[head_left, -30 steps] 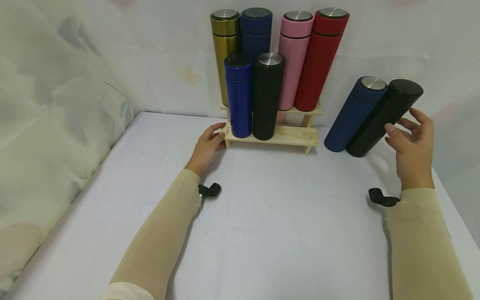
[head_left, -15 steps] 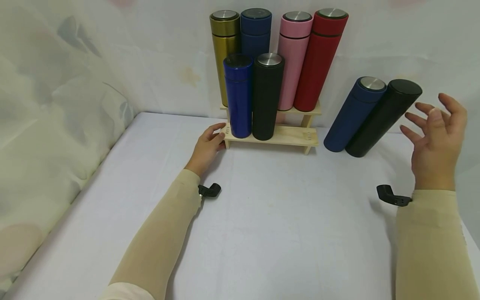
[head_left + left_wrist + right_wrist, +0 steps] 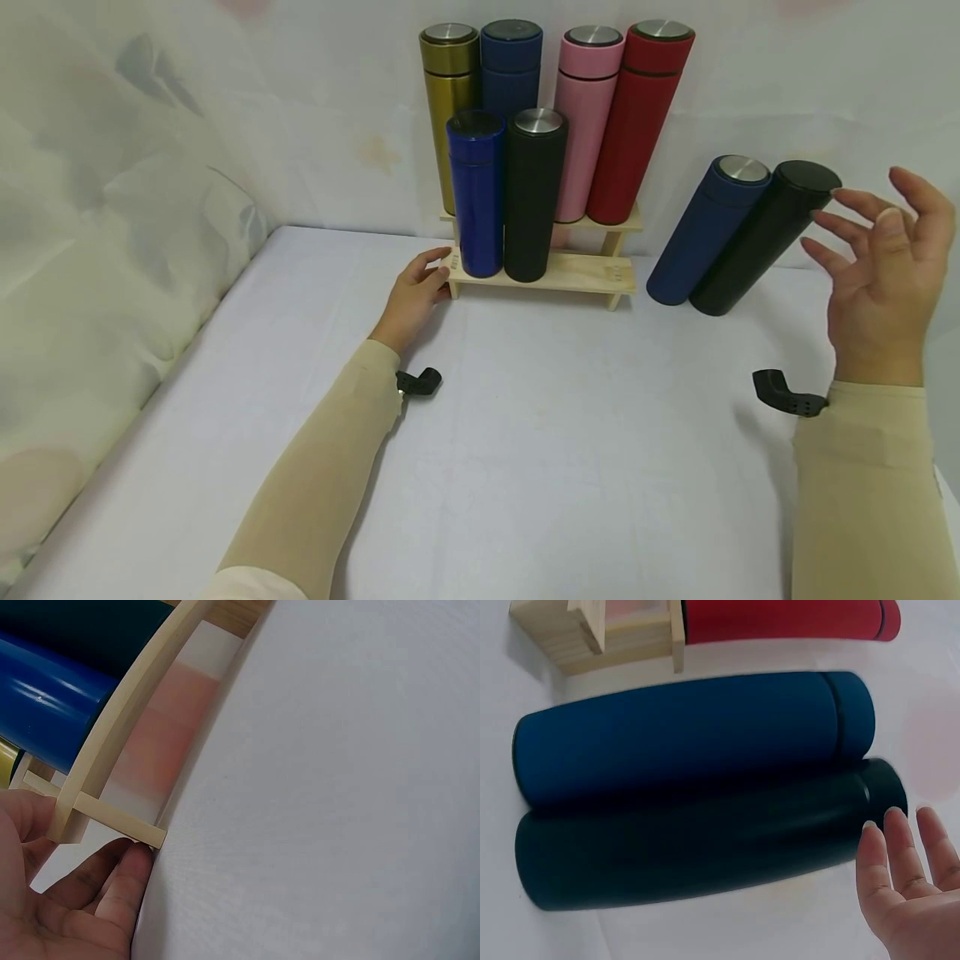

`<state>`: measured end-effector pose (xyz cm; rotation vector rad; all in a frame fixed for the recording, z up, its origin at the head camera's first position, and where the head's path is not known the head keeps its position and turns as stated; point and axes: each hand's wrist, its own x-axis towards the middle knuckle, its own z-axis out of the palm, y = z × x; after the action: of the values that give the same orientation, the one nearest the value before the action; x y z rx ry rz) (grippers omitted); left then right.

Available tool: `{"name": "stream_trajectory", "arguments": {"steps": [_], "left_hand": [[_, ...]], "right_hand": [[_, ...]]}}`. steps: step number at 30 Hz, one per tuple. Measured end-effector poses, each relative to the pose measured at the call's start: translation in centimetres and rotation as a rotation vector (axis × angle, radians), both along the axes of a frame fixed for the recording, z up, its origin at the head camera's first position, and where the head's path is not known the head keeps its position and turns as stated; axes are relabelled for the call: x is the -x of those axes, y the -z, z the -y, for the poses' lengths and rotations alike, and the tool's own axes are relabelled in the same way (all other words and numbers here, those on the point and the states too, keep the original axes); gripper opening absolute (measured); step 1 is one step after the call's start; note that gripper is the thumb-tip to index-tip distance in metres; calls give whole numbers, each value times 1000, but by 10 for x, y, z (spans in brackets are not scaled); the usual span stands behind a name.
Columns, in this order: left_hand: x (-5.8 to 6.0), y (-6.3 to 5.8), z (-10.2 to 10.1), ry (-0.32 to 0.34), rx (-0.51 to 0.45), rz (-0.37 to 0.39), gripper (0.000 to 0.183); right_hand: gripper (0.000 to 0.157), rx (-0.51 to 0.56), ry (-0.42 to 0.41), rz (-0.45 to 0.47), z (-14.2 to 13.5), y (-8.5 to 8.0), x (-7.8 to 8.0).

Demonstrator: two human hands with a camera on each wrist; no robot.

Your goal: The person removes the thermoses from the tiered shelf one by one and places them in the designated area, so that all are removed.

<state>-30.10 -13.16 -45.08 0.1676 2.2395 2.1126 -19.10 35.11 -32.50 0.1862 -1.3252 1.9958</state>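
In the head view, my left hand (image 3: 414,296) holds the left end of a two-tier wooden stand (image 3: 585,268). The left wrist view shows the thumb at the shelf end and fingertips by the stand's leg (image 3: 124,817). My right hand (image 3: 885,283) is raised with fingers spread, holding nothing. Its fingertips are near the top of a black thermos flask (image 3: 757,250); whether they touch it I cannot tell. Beside that flask stands a matte blue thermos flask (image 3: 705,237) with a steel-topped lid. Both look upright on the table, right of the stand.
The lower tier bears a glossy blue flask (image 3: 477,208) and a black flask (image 3: 536,204). Behind them stand gold (image 3: 450,92), dark blue (image 3: 512,79), pink (image 3: 588,125) and red (image 3: 641,125) flasks. A white cloth covers the table (image 3: 540,450), backed by a pale fabric wall (image 3: 337,108).
My right hand has let go of the black thermos flask and moved right and up, its fingers spreading. My left hand has stayed on the wooden stand.
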Motion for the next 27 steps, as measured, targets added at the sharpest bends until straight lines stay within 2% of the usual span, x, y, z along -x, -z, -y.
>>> {"name": "stream_trajectory", "arguments": {"steps": [5, 11, 14, 27], "left_hand": [[0, 1, 0, -2, 8, -6, 42], [0, 0, 0, -1, -6, -5, 42], [1, 0, 0, -2, -5, -2, 43], [2, 3, -1, -7, 2, -1, 42]], "right_hand": [[71, -5, -21, -64, 13, -3, 0], [64, 82, -158, -57, 24, -8, -2], [61, 74, -210, -72, 30, -7, -3], [66, 113, -425, -74, 49, -7, -4]]}}
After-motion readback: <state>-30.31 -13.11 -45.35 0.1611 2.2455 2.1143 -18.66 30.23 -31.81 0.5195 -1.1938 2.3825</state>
